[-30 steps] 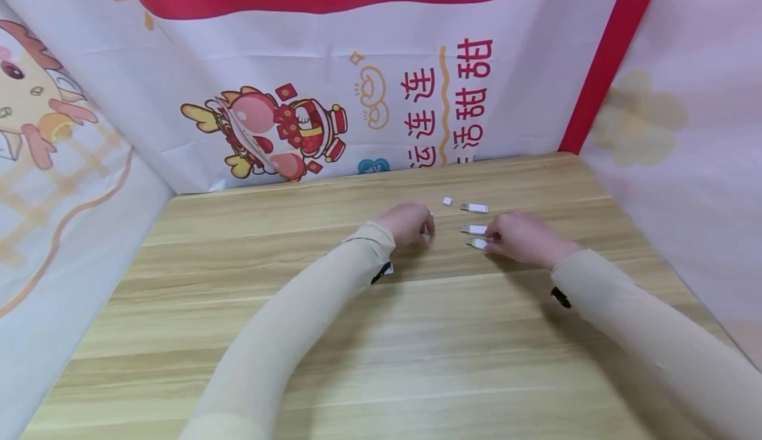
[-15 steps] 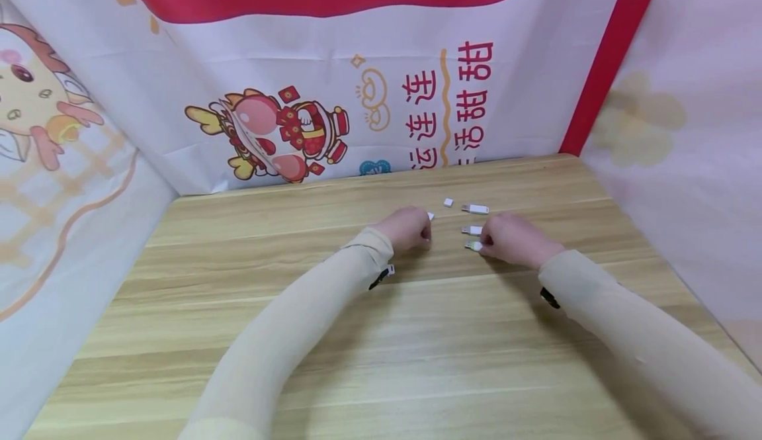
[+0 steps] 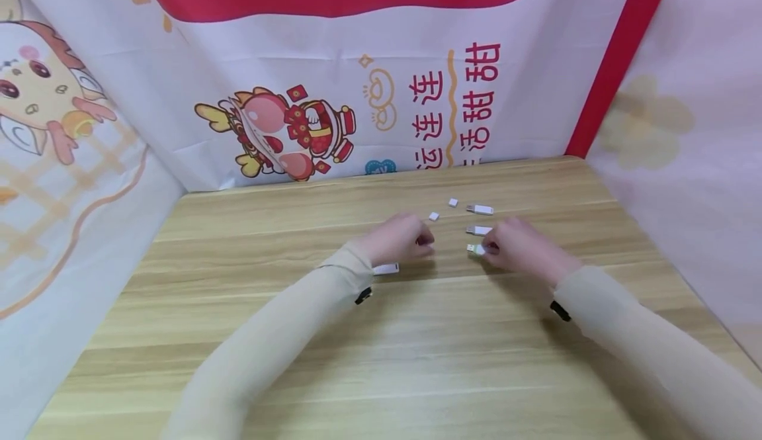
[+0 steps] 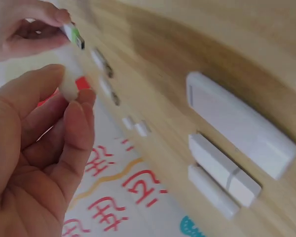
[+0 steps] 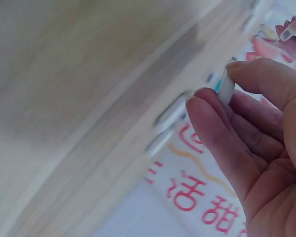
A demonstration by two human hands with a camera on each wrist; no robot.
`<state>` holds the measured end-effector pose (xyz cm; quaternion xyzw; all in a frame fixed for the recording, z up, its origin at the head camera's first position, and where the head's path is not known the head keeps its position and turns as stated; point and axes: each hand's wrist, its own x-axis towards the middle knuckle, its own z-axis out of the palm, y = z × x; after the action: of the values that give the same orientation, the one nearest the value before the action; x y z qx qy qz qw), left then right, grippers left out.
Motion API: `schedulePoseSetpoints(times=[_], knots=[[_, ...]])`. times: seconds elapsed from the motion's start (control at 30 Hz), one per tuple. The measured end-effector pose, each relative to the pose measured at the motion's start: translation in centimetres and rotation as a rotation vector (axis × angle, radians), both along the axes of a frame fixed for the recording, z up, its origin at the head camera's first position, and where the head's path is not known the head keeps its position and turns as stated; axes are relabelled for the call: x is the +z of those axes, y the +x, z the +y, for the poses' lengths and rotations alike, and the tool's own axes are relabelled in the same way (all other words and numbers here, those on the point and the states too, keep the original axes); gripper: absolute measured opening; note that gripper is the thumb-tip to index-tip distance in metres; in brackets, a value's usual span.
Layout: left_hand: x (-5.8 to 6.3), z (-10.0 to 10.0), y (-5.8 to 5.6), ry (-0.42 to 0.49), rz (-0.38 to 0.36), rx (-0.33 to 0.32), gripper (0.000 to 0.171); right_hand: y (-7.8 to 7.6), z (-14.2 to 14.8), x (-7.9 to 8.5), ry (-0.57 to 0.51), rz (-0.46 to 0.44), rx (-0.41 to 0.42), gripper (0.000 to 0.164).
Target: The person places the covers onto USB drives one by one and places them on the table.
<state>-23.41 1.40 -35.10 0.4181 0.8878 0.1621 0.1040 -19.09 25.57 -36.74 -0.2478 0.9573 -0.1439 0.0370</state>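
My right hand (image 3: 524, 248) pinches a white USB stick (image 3: 475, 249) with a green band near its bare metal plug, which points left. In the right wrist view the thumb and fingertips cover part of this stick (image 5: 227, 93). Facing it, my left hand (image 3: 397, 238) holds a small white cap (image 4: 69, 87) between thumb and fingers; in the head view that cap is hidden. A gap separates the hands above the wooden table. Beyond the right hand lie two uncapped white USB sticks (image 3: 479, 210), the nearer partly covered. Two loose white caps (image 3: 434, 216) lie left of them.
Beside the left wrist lies a white stick (image 3: 385, 268); the left wrist view shows a wide white stick (image 4: 241, 123) and two narrower ones (image 4: 224, 168) together. Printed cloth walls (image 3: 333, 36) border the wooden table (image 3: 417, 374) at the back and sides.
My left hand has drawn slightly left and nearer, uncovering a loose cap and more of the white stick by the wrist. The right hand has moved slightly nearer, still pinching the green-banded USB stick.
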Motion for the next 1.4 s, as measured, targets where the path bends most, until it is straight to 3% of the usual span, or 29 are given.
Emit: schedulePoseSetpoints(times=[0.13,0.3,0.53,0.77,0.9,1.07,1.4], knots=[[0.8,-2.0,2.5,0.103,0.037,-0.044,0.01,1.7,-1.0,0.7,-0.052,0.127,0.06,0.007],[1.5,-4.9,5.7,0.197,0.22,-0.09,0.02,4.0,-2.2,1.7,-0.109,0.324,0.141,0.008],[1.9,-7.6,10.0,0.319,0.49,-0.114,0.023,6.9,-4.0,3.3,-0.165,0.396,0.215,0.021],[2.1,-9.1,13.4,0.336,0.594,-0.117,0.02,8.9,-5.6,3.8,-0.223,0.493,0.334,0.026],[2.3,-9.4,14.8,0.317,0.636,-0.116,0.02,9.8,-6.3,4.0,-0.287,0.52,0.39,0.021],[2.3,-9.7,16.1,0.313,0.663,-0.127,0.019,10.7,-7.0,4.0,-0.325,0.49,0.402,0.021],[2.5,-9.6,17.2,0.363,0.689,-0.134,0.019,12.5,-8.7,4.0,-0.423,0.56,0.506,0.026]])
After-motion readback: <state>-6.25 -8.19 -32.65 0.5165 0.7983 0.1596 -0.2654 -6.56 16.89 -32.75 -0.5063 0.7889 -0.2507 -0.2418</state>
